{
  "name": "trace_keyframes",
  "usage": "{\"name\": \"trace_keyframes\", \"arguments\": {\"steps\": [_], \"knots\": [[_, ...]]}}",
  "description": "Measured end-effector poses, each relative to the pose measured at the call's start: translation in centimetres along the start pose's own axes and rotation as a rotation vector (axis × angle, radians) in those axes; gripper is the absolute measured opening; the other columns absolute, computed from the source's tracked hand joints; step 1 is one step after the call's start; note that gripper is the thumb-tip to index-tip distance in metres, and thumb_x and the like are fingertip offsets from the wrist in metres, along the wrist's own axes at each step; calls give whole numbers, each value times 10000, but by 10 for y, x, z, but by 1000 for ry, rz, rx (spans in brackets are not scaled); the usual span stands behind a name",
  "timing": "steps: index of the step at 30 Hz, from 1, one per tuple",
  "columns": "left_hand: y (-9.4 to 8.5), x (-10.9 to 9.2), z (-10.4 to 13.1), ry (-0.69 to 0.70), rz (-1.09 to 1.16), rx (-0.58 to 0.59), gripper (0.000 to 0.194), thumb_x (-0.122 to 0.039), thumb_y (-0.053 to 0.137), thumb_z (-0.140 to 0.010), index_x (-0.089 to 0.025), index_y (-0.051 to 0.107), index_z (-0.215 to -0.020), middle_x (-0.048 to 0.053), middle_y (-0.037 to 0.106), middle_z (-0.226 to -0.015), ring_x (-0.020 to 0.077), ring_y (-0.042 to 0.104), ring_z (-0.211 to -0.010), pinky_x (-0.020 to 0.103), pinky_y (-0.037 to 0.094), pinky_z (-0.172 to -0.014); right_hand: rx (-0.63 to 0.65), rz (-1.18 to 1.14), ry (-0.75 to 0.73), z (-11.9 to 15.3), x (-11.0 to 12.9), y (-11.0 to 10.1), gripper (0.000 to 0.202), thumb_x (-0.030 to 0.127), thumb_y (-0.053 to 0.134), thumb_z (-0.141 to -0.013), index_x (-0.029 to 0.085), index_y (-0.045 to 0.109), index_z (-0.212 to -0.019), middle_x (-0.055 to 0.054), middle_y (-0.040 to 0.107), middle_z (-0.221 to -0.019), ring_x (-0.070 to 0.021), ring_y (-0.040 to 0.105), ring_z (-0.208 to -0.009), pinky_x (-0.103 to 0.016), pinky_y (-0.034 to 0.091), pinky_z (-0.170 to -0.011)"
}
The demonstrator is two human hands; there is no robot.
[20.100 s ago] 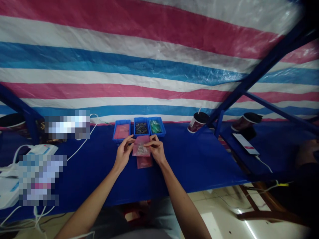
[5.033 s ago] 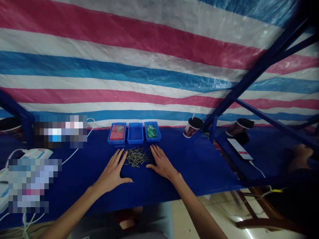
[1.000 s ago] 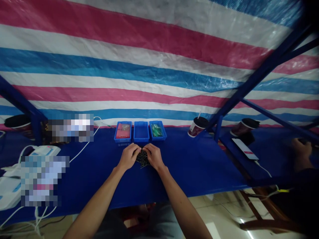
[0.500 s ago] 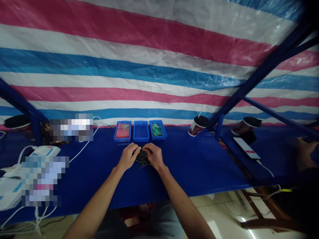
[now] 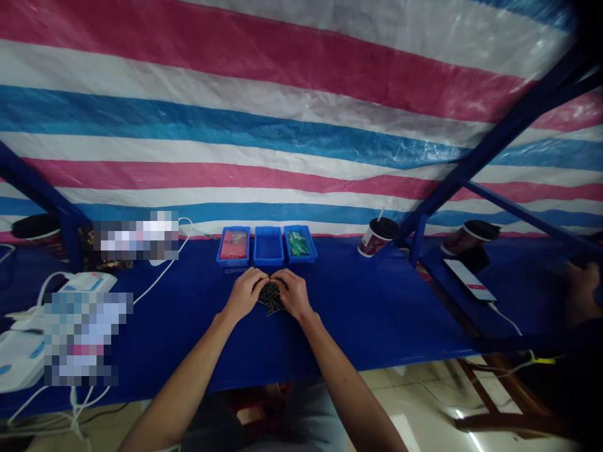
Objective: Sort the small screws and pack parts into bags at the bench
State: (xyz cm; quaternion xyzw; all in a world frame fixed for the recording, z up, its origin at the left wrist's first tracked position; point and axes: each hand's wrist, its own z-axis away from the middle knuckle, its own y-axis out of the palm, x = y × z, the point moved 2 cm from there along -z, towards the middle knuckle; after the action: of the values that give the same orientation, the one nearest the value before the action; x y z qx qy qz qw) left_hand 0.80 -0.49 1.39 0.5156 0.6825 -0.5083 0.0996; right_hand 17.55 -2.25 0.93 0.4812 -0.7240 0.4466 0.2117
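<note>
Head view shows the left hand (image 5: 244,294) and the right hand (image 5: 293,294) cupped together, fingertips nearly meeting, around a heap of small dark metal screws (image 5: 271,299) on the blue cloth-covered table (image 5: 377,307). The heap lies just in front of the empty middle blue plastic bin (image 5: 268,246), between the two palms. Whether the fingers actually grip any screws or only corral them cannot be told.

These screws are probably hard, stiff and light singly, with some weight as a pile. Being loose and pointed, they will likely slide and scatter, and may prick. Scooping from both sides with curled palms under the edges of the heap looks the safest hold.

Left of the middle bin stands a blue bin with pink bags (image 5: 233,245); right of it, a blue bin with green pieces (image 5: 300,243). Farther right of that sits a lidded paper cup with a straw (image 5: 375,236).

Five seconds earlier the screws lay spread out before the middle bin, with both hands flat and apart; now they are gathered tight. Since a second ago, little has changed.
</note>
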Motion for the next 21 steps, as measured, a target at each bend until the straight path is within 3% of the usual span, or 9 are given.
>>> {"name": "trace_keyframes", "arguments": {"steps": [14,21], "knots": [[-1,0,1,12,-1,-53,214,-303,490,-1005,-200,650,-907,50,651,-850,190,587,-842,332,468,-801,89,195,17,-2,7,-4,276,290,398,-1037,197,573,-845,-30,567,-808,-147,546,-712,-245,398,-687],[-3,-4,1,74,7,-62,183,-265,520,-994,-195,653,-890,44,669,-857,179,585,-822,325,464,-811,45,212,38,-2,3,-2,375,334,377,-1045,198,470,-708,3,494,-680,-132,454,-610,-255,335,-622]]}}
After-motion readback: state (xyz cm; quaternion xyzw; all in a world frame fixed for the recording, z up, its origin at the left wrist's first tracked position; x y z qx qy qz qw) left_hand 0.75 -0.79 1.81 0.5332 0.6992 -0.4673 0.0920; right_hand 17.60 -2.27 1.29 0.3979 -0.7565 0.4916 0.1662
